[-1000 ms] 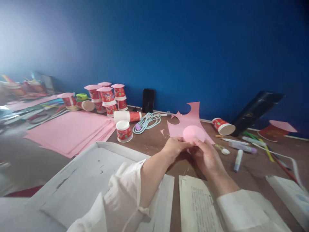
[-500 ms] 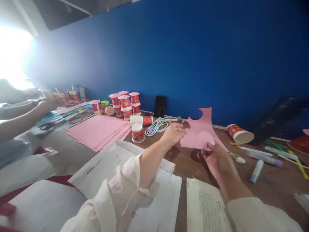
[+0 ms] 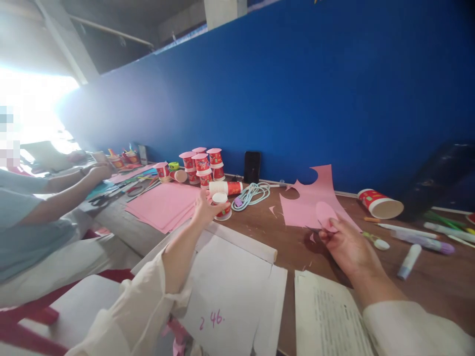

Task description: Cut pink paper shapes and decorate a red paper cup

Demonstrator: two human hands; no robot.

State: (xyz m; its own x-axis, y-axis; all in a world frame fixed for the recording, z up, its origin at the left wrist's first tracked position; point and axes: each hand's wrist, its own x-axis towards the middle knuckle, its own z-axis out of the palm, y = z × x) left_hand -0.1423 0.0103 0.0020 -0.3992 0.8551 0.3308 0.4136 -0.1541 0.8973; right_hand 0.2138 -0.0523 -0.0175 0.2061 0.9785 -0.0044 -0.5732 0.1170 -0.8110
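Note:
My left hand point(image 3: 207, 207) is at a small red paper cup point(image 3: 223, 211) with a white rim, thumb and fingers spread around its near side; whether they press on it is unclear. Between the fingers of my right hand point(image 3: 341, 242) is a pink paper circle point(image 3: 325, 215), with dark scissors point(image 3: 313, 229) partly hidden under that hand. Just behind lies a pink sheet point(image 3: 302, 202) with round cutouts. Left of the cup are stacked pink sheets point(image 3: 163, 205).
Stacked red cups with pink discs point(image 3: 201, 164), nested cups point(image 3: 232, 188), a coiled cable point(image 3: 254, 194) and a phone point(image 3: 252, 166) stand near the blue wall. A tipped cup point(image 3: 380, 203) and markers point(image 3: 409, 262) are at right. Another person's arms point(image 3: 70, 190) reach in at left.
My left hand has moved left, from beside the cut sheet to the small cup. My right hand still holds the pink circle. The camera view has shifted slightly.

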